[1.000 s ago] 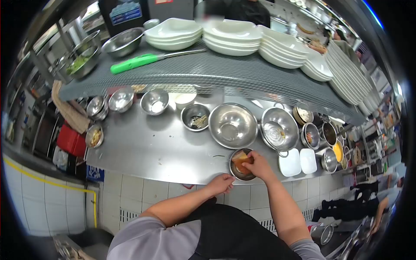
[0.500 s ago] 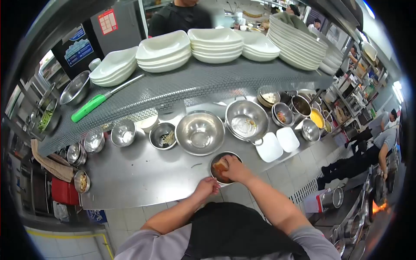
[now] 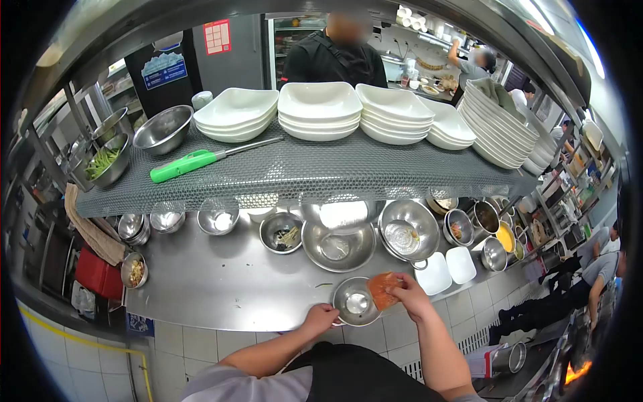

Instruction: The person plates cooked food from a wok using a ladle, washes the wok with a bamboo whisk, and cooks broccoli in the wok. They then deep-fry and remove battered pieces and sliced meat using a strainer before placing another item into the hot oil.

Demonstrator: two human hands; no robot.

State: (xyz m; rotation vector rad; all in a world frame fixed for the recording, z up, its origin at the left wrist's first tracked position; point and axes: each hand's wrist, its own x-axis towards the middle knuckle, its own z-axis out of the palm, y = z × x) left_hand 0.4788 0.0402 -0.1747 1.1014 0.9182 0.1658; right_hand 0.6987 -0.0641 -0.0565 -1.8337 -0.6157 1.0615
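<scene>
My right hand [image 3: 410,296] grips a flat orange-red piece of food [image 3: 382,289], perhaps a sauced slice; its exact kind is unclear. It hangs over the right rim of a small steel bowl [image 3: 348,303] at the counter's front edge. The bowl's inside looks mostly bare and shiny. My left hand [image 3: 321,317] pinches the same bowl's near left rim. Just behind stands a wide steel mixing bowl [image 3: 315,251], with a steel colander [image 3: 432,231] to its right. A smaller bowl with dark and pale strips [image 3: 281,232] sits to the left.
White square dishes [image 3: 433,274] lie at the counter's right end. Overhead, a mesh-lined shelf [image 3: 254,171] carries stacked white bowls [image 3: 320,107] and a green lighter [image 3: 184,164]. A person in black [image 3: 328,60] stands beyond; another works near a flame [image 3: 577,370] at right.
My right hand has lifted the orange-red piece out of the small bowl and moved it to the right. My left hand stays by the rim. The view has tilted up.
</scene>
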